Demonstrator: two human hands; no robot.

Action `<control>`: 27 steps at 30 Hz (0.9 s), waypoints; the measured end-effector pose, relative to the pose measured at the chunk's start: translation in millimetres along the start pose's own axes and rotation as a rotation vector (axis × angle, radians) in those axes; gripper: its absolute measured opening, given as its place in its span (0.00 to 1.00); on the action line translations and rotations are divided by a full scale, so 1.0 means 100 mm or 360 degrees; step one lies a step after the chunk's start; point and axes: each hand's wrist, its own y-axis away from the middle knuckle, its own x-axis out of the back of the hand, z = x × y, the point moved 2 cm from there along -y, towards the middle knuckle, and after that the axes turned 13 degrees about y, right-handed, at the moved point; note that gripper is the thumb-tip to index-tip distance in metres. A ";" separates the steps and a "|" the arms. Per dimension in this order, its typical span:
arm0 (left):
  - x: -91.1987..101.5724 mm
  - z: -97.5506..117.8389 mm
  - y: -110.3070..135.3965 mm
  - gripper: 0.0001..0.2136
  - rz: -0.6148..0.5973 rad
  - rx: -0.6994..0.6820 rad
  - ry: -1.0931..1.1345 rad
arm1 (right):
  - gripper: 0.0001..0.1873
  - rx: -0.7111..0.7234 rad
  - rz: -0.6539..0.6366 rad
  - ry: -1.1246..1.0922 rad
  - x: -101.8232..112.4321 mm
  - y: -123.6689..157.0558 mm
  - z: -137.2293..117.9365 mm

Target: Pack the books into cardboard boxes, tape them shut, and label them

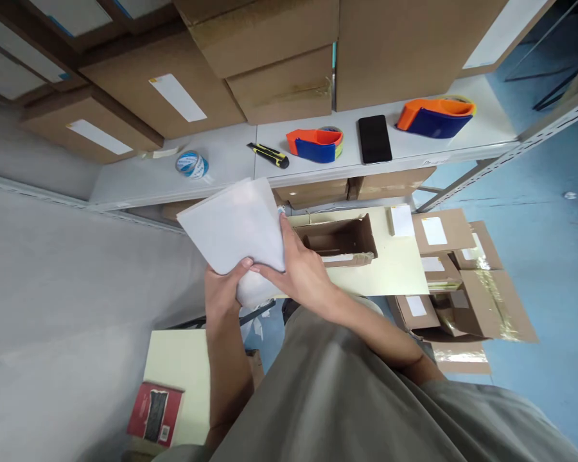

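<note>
A white packet, perhaps folded sheets or a thin bag, is held up over the left end of the pale yellow board. My left hand closes on its lower left corner, thumb on top. My right hand grips the right edge, with its thumb reaching toward the left one. Just right of my right hand, an open cardboard box rests on the board; its inside is dark. At the board's far right lies a small stack of white cards or labels.
A grey shelf ahead carries a tape roll, a box cutter, two tape dispensers, a black phone and large cartons. Cartons are piled on the floor at right. A red package lies lower left.
</note>
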 end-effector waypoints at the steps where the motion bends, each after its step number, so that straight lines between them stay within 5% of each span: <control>1: -0.06 -0.06 0.05 0.32 -0.0048 0.0063 0.0057 | 0.54 -0.0022 -0.0005 -0.0052 0.01 0.03 0.08; 7: -0.44 -0.41 0.30 0.31 -0.0360 0.0333 0.0336 | 0.37 -0.0034 -0.0074 -0.0327 0.36 0.28 0.62; 12: -0.67 -0.55 0.48 0.30 -0.0392 0.0331 0.0346 | 0.37 -0.0204 0.0168 0.0096 0.70 0.48 0.73; 14: -0.75 -0.56 0.55 0.30 -0.0417 0.0345 0.0370 | 0.39 -0.0290 0.0226 0.0181 0.74 0.52 0.70; 18: -0.87 -0.56 0.65 0.30 -0.0483 0.0401 0.0443 | 0.40 -0.0446 -0.0021 0.0073 0.64 0.49 0.75; 22: -0.90 -0.62 0.55 0.28 -0.0723 0.0226 0.0346 | 0.34 -0.0362 -0.0120 -0.0133 0.71 0.42 0.99; 27: -0.73 -0.96 0.22 0.22 -0.1026 -0.0314 -0.0453 | 0.35 -0.0175 0.0114 0.0385 1.32 0.27 1.11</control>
